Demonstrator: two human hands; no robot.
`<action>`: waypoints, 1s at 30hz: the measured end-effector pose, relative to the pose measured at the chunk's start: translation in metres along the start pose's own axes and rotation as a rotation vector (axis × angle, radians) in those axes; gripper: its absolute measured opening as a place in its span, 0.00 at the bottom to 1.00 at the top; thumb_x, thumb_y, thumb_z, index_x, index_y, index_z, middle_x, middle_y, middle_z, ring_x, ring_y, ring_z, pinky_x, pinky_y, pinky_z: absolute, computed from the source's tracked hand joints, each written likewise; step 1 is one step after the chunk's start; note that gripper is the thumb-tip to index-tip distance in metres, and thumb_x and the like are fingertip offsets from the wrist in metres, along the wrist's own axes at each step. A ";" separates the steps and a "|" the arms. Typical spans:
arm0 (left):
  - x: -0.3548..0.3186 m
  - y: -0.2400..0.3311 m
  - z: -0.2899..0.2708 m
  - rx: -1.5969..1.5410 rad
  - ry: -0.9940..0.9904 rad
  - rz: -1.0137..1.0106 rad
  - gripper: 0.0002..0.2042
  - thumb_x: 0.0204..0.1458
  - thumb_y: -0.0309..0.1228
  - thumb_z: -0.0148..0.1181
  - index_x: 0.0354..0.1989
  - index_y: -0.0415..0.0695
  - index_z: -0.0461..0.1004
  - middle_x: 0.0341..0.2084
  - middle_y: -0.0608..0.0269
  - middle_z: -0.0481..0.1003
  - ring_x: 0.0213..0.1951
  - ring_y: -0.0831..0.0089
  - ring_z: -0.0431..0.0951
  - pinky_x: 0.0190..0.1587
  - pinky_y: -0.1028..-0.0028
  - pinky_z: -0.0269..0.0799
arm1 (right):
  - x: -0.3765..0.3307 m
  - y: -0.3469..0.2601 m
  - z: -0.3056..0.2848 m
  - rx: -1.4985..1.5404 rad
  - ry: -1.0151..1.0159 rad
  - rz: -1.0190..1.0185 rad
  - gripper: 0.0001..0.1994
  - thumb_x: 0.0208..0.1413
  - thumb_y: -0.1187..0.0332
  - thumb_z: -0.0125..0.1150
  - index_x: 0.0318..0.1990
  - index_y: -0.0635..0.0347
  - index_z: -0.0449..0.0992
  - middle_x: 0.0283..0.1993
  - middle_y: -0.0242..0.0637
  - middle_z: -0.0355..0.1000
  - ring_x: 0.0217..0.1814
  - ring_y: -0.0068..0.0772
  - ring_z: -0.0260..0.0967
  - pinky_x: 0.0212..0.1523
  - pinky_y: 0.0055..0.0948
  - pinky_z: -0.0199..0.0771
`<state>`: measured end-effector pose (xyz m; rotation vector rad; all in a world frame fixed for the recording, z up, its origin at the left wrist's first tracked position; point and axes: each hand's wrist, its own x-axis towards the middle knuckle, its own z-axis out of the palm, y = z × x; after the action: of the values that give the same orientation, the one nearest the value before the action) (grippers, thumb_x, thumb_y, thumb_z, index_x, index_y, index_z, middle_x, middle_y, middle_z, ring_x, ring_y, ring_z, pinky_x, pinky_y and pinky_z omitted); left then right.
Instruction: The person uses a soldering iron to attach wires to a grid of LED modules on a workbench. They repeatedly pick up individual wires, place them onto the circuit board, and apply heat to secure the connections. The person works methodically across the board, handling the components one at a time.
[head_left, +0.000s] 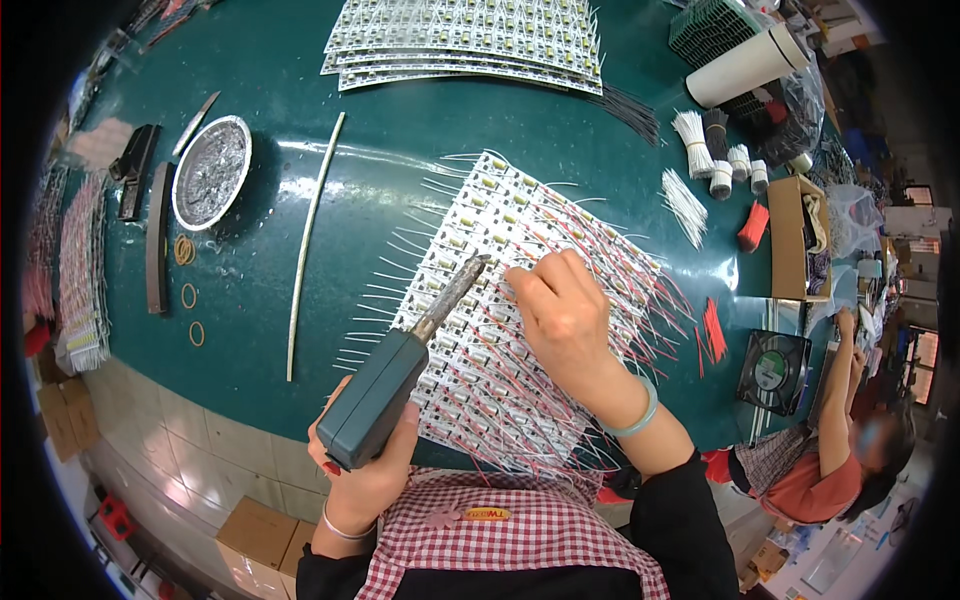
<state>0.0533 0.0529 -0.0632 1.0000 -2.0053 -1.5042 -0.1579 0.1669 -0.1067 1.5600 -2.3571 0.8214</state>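
A white panel of small circuit boards (482, 215) lies at an angle on the green table in front of me. White wires (378, 296) stick out along its left side, and many red wires (655, 290) fan across its right half. My left hand (365, 490) is closed around the dark green body of a soldering gun (375, 400). Its tarnished metal tip is over the panel's middle, close to my right fingertips. My right hand (565, 315) is pinched just above the panel. Whatever those fingers hold is too small to make out.
More panels (460, 75) are stacked at the far edge. To the left stand a bowl of grey metallic bits (240, 165) and a thin pale rod (315, 220). Wire bundles (690, 140), a cardboard box (790, 240) and a small fan (775, 370) are at right, near another person (820, 475).
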 end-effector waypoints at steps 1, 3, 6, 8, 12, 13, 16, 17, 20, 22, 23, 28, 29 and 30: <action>-0.001 0.000 0.000 -0.017 0.002 -0.021 0.10 0.43 0.18 0.67 0.37 0.31 0.79 0.31 0.57 0.78 0.30 0.75 0.78 0.33 0.77 0.74 | 0.000 0.000 0.000 0.011 0.011 0.008 0.09 0.40 0.79 0.62 0.32 0.62 0.76 0.27 0.36 0.61 0.31 0.36 0.62 0.28 0.34 0.64; -0.002 0.000 0.000 -0.050 0.009 -0.060 0.11 0.44 0.18 0.67 0.37 0.31 0.79 0.32 0.58 0.78 0.30 0.76 0.78 0.33 0.76 0.74 | 0.001 0.000 0.001 0.034 0.039 0.020 0.09 0.40 0.80 0.62 0.33 0.62 0.76 0.27 0.36 0.61 0.31 0.37 0.63 0.28 0.34 0.64; -0.002 -0.001 -0.002 0.006 -0.006 0.005 0.11 0.44 0.18 0.67 0.37 0.32 0.79 0.32 0.58 0.78 0.31 0.77 0.78 0.34 0.77 0.74 | 0.001 -0.002 -0.010 0.021 0.088 0.001 0.11 0.40 0.80 0.62 0.34 0.62 0.77 0.27 0.36 0.61 0.31 0.37 0.63 0.28 0.34 0.63; -0.003 -0.002 -0.004 -0.029 0.009 -0.039 0.11 0.43 0.18 0.67 0.37 0.32 0.79 0.32 0.58 0.78 0.31 0.77 0.78 0.33 0.77 0.74 | 0.002 -0.009 -0.019 0.025 0.110 0.005 0.11 0.40 0.80 0.62 0.35 0.62 0.77 0.26 0.35 0.61 0.30 0.37 0.63 0.27 0.34 0.62; -0.003 -0.001 -0.002 -0.035 0.025 -0.015 0.11 0.43 0.18 0.67 0.38 0.31 0.79 0.31 0.59 0.78 0.31 0.78 0.77 0.33 0.78 0.74 | -0.001 -0.016 -0.022 0.038 0.051 0.013 0.11 0.40 0.80 0.62 0.34 0.61 0.77 0.25 0.35 0.61 0.28 0.36 0.63 0.27 0.35 0.63; -0.003 -0.002 -0.003 -0.032 0.016 -0.005 0.11 0.44 0.18 0.67 0.38 0.31 0.79 0.31 0.59 0.78 0.31 0.78 0.77 0.33 0.78 0.74 | -0.001 -0.018 -0.019 0.042 0.039 0.014 0.11 0.40 0.80 0.62 0.34 0.61 0.77 0.25 0.34 0.61 0.28 0.36 0.63 0.27 0.35 0.63; -0.005 -0.003 -0.005 -0.062 -0.004 -0.036 0.11 0.44 0.18 0.67 0.37 0.31 0.79 0.31 0.59 0.78 0.31 0.78 0.77 0.33 0.78 0.73 | -0.006 -0.018 -0.007 0.051 0.012 0.020 0.10 0.39 0.80 0.62 0.33 0.60 0.76 0.24 0.34 0.60 0.28 0.35 0.63 0.25 0.34 0.63; -0.006 -0.002 -0.006 -0.098 -0.008 -0.085 0.10 0.44 0.18 0.67 0.37 0.31 0.79 0.31 0.59 0.78 0.31 0.78 0.77 0.33 0.78 0.73 | -0.009 -0.016 -0.003 0.050 0.011 0.025 0.10 0.39 0.80 0.62 0.33 0.59 0.76 0.25 0.34 0.60 0.28 0.35 0.63 0.25 0.34 0.64; -0.007 -0.002 -0.007 -0.117 -0.001 -0.122 0.10 0.44 0.17 0.67 0.36 0.31 0.78 0.32 0.59 0.78 0.31 0.77 0.77 0.33 0.78 0.73 | -0.010 -0.016 0.003 0.063 0.023 0.026 0.10 0.40 0.80 0.62 0.33 0.59 0.76 0.25 0.34 0.60 0.28 0.34 0.63 0.23 0.33 0.63; -0.005 -0.003 -0.008 -0.082 -0.014 -0.068 0.10 0.43 0.17 0.67 0.36 0.31 0.78 0.31 0.59 0.77 0.31 0.76 0.77 0.33 0.78 0.72 | -0.010 -0.016 0.002 0.060 0.025 0.029 0.10 0.40 0.80 0.62 0.33 0.60 0.76 0.25 0.34 0.60 0.28 0.34 0.63 0.23 0.33 0.64; -0.004 -0.004 -0.008 -0.053 -0.029 -0.022 0.10 0.43 0.16 0.66 0.36 0.31 0.78 0.31 0.58 0.77 0.30 0.76 0.77 0.32 0.78 0.71 | -0.010 -0.017 0.002 0.056 0.020 0.032 0.10 0.40 0.80 0.62 0.33 0.60 0.76 0.25 0.34 0.60 0.28 0.34 0.63 0.24 0.33 0.64; -0.002 -0.006 -0.008 0.016 -0.065 0.087 0.09 0.43 0.16 0.66 0.35 0.30 0.78 0.29 0.57 0.76 0.28 0.75 0.76 0.30 0.77 0.70 | -0.011 -0.017 0.002 0.047 0.015 0.028 0.10 0.39 0.81 0.61 0.33 0.61 0.77 0.25 0.34 0.61 0.28 0.34 0.63 0.24 0.33 0.65; -0.002 -0.006 -0.008 0.026 -0.064 0.095 0.09 0.43 0.16 0.66 0.35 0.31 0.78 0.29 0.57 0.76 0.28 0.75 0.76 0.30 0.77 0.70 | -0.010 -0.018 0.001 0.050 0.011 0.028 0.10 0.39 0.81 0.61 0.34 0.61 0.77 0.26 0.34 0.62 0.29 0.34 0.63 0.24 0.32 0.65; -0.002 -0.007 -0.008 0.033 -0.065 0.103 0.09 0.43 0.16 0.65 0.35 0.31 0.78 0.29 0.57 0.76 0.28 0.74 0.76 0.30 0.77 0.70 | -0.010 -0.018 0.001 0.051 0.007 0.029 0.10 0.39 0.81 0.61 0.34 0.62 0.77 0.26 0.34 0.62 0.29 0.34 0.63 0.25 0.32 0.65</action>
<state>0.0622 0.0485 -0.0675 0.8567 -2.0996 -1.4703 -0.1373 0.1694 -0.1058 1.5428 -2.3769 0.8987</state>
